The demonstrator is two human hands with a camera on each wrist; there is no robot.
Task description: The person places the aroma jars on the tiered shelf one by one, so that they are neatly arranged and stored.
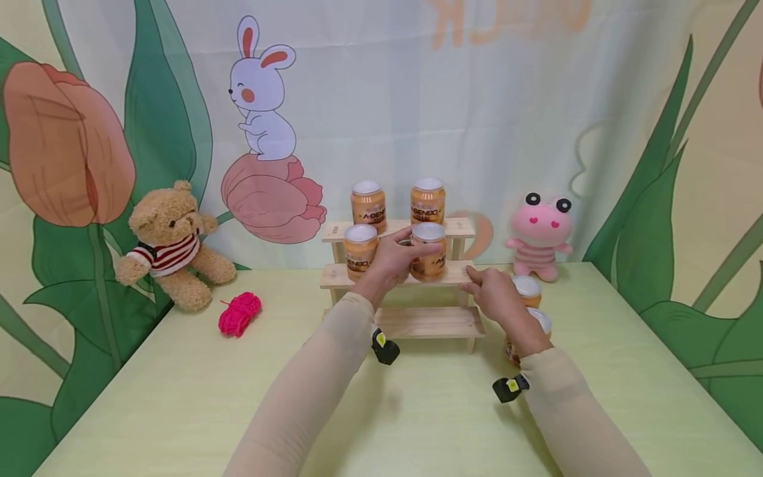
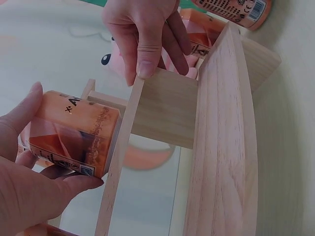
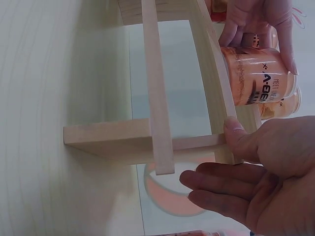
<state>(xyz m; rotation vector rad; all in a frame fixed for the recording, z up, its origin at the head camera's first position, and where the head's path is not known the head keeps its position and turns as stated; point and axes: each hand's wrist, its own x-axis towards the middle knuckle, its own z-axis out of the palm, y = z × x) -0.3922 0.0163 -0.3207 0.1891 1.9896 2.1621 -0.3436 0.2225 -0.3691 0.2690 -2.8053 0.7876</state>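
Note:
A three-tier wooden display stand [image 1: 438,322] stands on the table, with printed orange jars on its upper two tiers. My left hand [image 1: 393,260] grips the front right jar [image 1: 430,255] around its side, its base at the middle shelf. In the left wrist view, the thumb and fingers wrap that jar [image 2: 74,130] from both sides. At the right end of the middle shelf is my right hand [image 1: 497,291], pinching the board's end. The right wrist view shows its thumb [image 3: 235,129] on the shelf edge and the other fingers extended beside the upright.
Another jar [image 1: 360,255] stands left on the middle tier; two more [image 1: 368,202] [image 1: 427,199] are on top. Two jars [image 1: 530,285] [image 1: 539,321] stand beside the right forearm. A teddy bear [image 1: 173,248], pink yarn [image 1: 240,314] and a pink plush toy [image 1: 544,235] are around.

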